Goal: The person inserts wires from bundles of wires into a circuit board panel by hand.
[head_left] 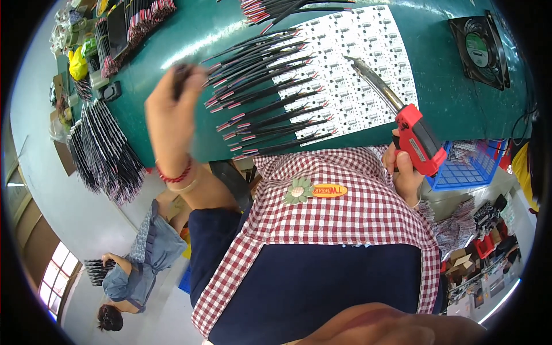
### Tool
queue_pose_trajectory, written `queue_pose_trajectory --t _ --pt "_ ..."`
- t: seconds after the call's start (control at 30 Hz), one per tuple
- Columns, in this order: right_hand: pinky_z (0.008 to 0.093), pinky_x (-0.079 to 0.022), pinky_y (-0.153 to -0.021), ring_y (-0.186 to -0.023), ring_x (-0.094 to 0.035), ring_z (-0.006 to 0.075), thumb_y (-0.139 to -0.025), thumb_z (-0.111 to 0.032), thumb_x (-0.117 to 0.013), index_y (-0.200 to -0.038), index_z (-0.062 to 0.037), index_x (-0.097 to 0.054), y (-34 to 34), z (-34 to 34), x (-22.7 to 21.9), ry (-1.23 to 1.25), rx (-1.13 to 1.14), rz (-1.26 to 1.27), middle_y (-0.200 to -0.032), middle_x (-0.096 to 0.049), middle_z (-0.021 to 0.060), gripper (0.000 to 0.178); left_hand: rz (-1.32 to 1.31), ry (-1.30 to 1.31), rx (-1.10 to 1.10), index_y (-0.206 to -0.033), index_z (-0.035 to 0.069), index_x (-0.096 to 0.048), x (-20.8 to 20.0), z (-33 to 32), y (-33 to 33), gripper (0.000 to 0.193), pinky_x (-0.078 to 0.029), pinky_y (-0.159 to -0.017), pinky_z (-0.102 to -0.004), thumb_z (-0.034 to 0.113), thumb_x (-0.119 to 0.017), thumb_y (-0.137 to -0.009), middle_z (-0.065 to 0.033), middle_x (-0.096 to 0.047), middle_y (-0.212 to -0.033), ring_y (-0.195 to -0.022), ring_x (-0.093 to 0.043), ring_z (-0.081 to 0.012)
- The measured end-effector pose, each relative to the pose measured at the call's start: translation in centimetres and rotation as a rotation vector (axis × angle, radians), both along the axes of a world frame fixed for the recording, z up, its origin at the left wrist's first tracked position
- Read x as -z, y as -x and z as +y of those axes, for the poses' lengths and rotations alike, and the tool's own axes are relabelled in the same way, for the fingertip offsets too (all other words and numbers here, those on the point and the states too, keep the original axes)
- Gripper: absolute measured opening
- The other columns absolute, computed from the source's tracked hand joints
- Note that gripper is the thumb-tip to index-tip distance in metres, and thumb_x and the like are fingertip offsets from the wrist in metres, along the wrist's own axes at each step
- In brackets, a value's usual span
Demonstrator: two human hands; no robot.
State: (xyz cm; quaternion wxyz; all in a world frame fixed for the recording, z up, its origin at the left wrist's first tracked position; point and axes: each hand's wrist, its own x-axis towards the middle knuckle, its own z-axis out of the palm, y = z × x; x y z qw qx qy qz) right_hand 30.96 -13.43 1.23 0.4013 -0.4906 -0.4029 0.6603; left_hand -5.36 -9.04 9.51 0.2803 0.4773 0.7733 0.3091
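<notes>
My right hand (407, 173) is wrapped round the handle of a red and black soldering gun (424, 141). Its metal barrel slants up to the left, with the tip over a white panel of small circuit boards (374, 63). Along the panel's left part lies a row of short black cables (259, 95) with red and white wire ends. Left of these cables my raised left hand (175, 112) is closed and smeared by motion. Something dark shows between its thumb and fingers, too blurred to name.
A black cooling fan (478, 50) stands at the right on the green table (172, 34). Bundled cables (106, 149) hang over the left edge, and more lie at the back. A blue plastic basket (468, 169) sits below right. Another person (144, 253) is at lower left.
</notes>
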Motion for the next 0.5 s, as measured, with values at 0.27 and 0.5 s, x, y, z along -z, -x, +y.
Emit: queue_pose_trajectory --t 0.27,0.5 --pt "0.0282 -0.04 -0.052 -0.051 -0.044 0.0111 -0.092 -0.028 -0.057 -0.127 0.0048 -0.046 0.3 -0.5 1.2 -0.033 -0.105 0.034 -0.063 -0.049 0.0049 0.049 0.219 -0.01 0.466 -0.075 0.001 -0.062 7.7 5.1 -8.7 0.017 -0.047 -0.06 -0.0449 0.018 -0.062 -0.077 -0.0174 -0.063 -0.074 -0.069 -0.061 -0.0366" --pt "0.0249 -0.042 -0.059 -0.062 -0.048 0.0098 -0.091 -0.026 -0.06 -0.082 -0.0033 -0.056 0.5 -0.2 0.8 0.113 -0.181 0.014 -0.067 -0.052 0.0011 0.025 0.369 0.047 0.483 -0.073 0.002 -0.061 7.8 5.2 -9.1 0.015 -0.048 -0.058 -0.0438 0.017 -0.061 -0.076 -0.0152 -0.063 -0.07 -0.067 -0.062 -0.0339"
